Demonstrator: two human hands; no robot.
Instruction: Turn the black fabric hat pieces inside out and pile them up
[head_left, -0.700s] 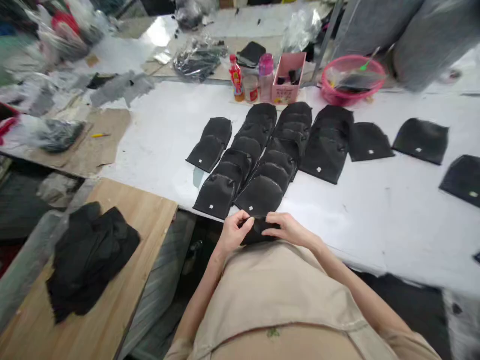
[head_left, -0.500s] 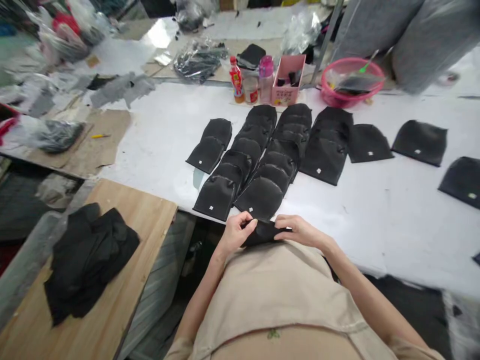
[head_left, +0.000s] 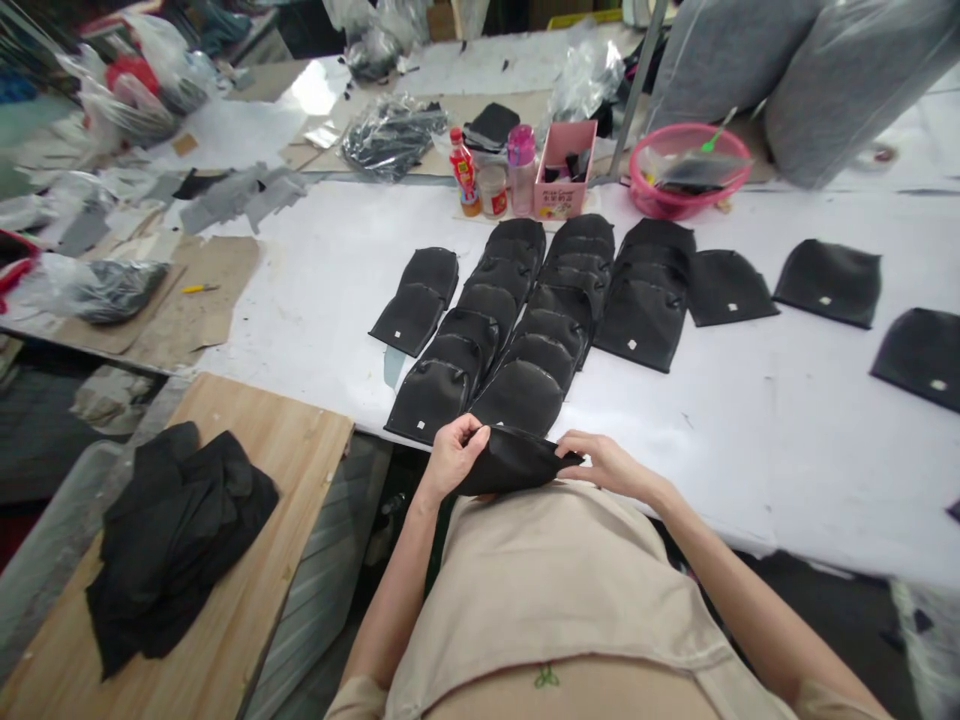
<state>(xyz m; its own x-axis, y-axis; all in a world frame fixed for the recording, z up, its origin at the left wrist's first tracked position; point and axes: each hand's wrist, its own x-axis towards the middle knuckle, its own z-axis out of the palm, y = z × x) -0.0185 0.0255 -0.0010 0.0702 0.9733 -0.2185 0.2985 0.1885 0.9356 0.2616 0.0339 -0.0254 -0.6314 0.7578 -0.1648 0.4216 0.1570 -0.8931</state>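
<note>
A black fabric piece (head_left: 517, 460) is stretched between my two hands, close against the beige apron (head_left: 562, 580) at the table's front edge. My left hand (head_left: 456, 455) pinches its left end between thumb and fingers. At the other end, my right hand (head_left: 604, 462) grips the piece, thumb below and fingers above. Just beyond my hands lie overlapping rows of black rounded pieces (head_left: 517, 395), several with a small white square near the straight edge. Part of the held piece is hidden by my fingers.
A wooden board (head_left: 300, 440) with crumpled black cloth (head_left: 180, 540) stands at left. Along the back of the white table (head_left: 750, 430) are a red-capped bottle (head_left: 465, 175), a glass jar (head_left: 493, 190), a pink-lidded bottle (head_left: 520, 170), a pink box (head_left: 564, 190) and a pink basket (head_left: 686, 195).
My left hand has moved slightly left, and more of the black fabric piece now shows between my hands. The view has shifted a little.
</note>
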